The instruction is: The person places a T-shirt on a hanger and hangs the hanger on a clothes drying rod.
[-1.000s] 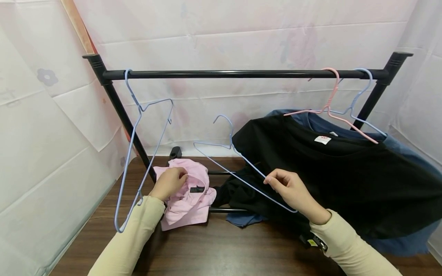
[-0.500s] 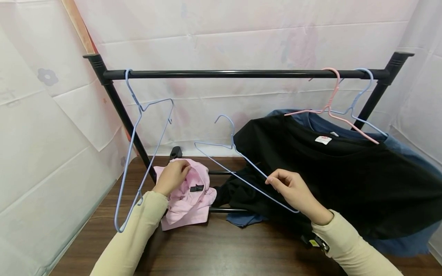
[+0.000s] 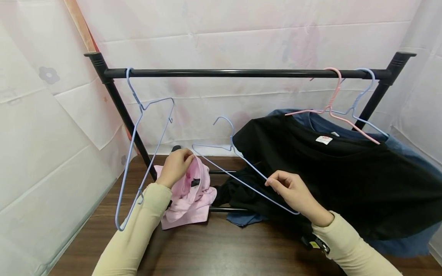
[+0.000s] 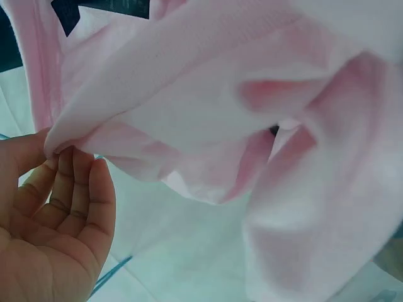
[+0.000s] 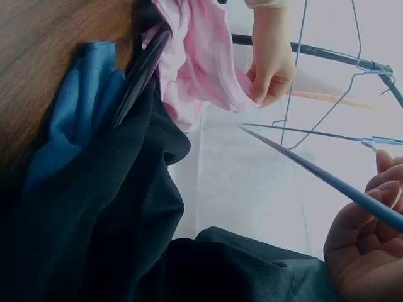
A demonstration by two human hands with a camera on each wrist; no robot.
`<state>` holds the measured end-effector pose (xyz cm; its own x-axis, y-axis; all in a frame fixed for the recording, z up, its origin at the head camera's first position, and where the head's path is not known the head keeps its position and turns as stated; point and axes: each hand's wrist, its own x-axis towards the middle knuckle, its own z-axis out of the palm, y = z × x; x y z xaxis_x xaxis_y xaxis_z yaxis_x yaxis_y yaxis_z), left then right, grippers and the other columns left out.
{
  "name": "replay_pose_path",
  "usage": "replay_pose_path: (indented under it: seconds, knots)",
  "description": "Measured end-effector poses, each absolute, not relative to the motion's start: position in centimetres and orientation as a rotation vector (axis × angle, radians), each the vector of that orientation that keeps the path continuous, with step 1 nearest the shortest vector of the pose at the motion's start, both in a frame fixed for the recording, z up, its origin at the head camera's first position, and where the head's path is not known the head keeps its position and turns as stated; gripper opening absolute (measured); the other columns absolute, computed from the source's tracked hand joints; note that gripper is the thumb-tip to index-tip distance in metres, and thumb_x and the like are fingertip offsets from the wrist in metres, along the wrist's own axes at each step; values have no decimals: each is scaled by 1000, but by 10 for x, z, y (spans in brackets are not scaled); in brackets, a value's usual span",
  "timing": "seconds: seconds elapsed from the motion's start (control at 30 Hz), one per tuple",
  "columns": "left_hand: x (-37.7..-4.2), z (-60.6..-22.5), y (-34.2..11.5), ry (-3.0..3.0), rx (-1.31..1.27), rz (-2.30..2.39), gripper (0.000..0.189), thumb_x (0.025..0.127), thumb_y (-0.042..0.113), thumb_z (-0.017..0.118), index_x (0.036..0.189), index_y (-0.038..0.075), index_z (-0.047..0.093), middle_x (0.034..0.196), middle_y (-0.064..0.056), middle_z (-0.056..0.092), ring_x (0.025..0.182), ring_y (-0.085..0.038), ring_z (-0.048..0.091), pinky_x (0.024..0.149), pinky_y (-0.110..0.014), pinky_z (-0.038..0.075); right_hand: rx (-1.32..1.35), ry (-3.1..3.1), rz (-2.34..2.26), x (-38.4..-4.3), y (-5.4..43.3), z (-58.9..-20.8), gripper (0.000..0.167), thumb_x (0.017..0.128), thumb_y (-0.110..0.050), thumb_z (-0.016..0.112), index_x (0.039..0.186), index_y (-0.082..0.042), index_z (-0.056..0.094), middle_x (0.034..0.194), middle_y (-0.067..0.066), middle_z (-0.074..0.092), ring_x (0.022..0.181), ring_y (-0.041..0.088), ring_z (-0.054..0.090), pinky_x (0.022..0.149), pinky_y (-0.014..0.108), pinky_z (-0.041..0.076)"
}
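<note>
My left hand [image 3: 177, 165] pinches the neckline edge of a crumpled pink shirt [image 3: 193, 199], lifting that edge; a dark label [image 3: 195, 182] shows inside the collar. In the left wrist view, thumb and fingertips meet on the pink fabric [image 4: 189, 100]. My right hand [image 3: 288, 189] pinches one arm of a light blue wire hanger [image 3: 241, 183], whose hook points up and whose far end reaches toward the pink shirt. The right wrist view shows the held hanger [image 5: 315, 171] running from the fingers toward the collar, its tip just short of the shirt.
A black clothes rail [image 3: 221, 73] spans the back. An unloaded blue hanger [image 3: 128, 165] hangs at its left. At the right hang a black T-shirt [image 3: 328, 172] on a pink hanger [image 3: 334, 96] and a blue shirt [image 3: 276, 112] behind. Below is a brown table [image 3: 221, 245].
My left hand has moved up and slightly right, raising the pink shirt's neckline with it. The right hand and its hanger have barely moved.
</note>
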<state>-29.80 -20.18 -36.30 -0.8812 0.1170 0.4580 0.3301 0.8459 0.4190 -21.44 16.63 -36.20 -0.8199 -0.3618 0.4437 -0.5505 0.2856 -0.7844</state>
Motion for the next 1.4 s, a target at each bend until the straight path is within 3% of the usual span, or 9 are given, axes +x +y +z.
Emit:
replay_pose_path:
  seconds: [0.33, 0.57, 0.9, 1.17, 1.4]
  knots:
    - [-305, -351, -196, -2570, -365, -716, 15, 96, 17, 62, 96, 5, 70, 90, -12, 73, 84, -29, 67, 80, -45, 52, 834, -2381, 1579, -213, 166, -363, 15, 97, -8, 58, 86, -9, 68, 69, -7, 52, 59, 5, 48, 50, 25, 42]
    - [-305, -370, -196, -2753, -395, -718, 21, 94, 17, 65, 109, 3, 68, 100, -13, 73, 94, -28, 69, 85, -45, 54, 817, -2374, 1598, -211, 168, -360, 14, 98, -9, 59, 87, -8, 68, 69, -7, 51, 59, 6, 49, 50, 26, 42]
    - [-303, -384, -199, -2831, -466, -674, 15, 87, 13, 71, 98, 2, 70, 95, -12, 72, 92, -26, 68, 87, -43, 54, 808, -2390, 1580, -206, 171, -356, 15, 98, -10, 58, 87, -6, 68, 67, -6, 50, 57, 10, 48, 50, 26, 42]
    - [-309, -386, -205, -2753, -388, -634, 12, 93, 12, 63, 96, 5, 72, 90, -10, 73, 81, -25, 66, 78, -43, 53, 853, -2379, 1572, -202, 173, -355, 15, 98, -8, 57, 88, -9, 68, 68, -6, 50, 57, 17, 48, 50, 26, 43]
    - [-313, -381, -206, -2632, -333, -703, 16, 93, 15, 64, 97, 3, 74, 93, -13, 75, 87, -30, 70, 81, -46, 54, 884, -2368, 1584, -199, 174, -354, 15, 98, -6, 57, 88, -9, 68, 67, -5, 50, 56, 19, 47, 49, 27, 42]
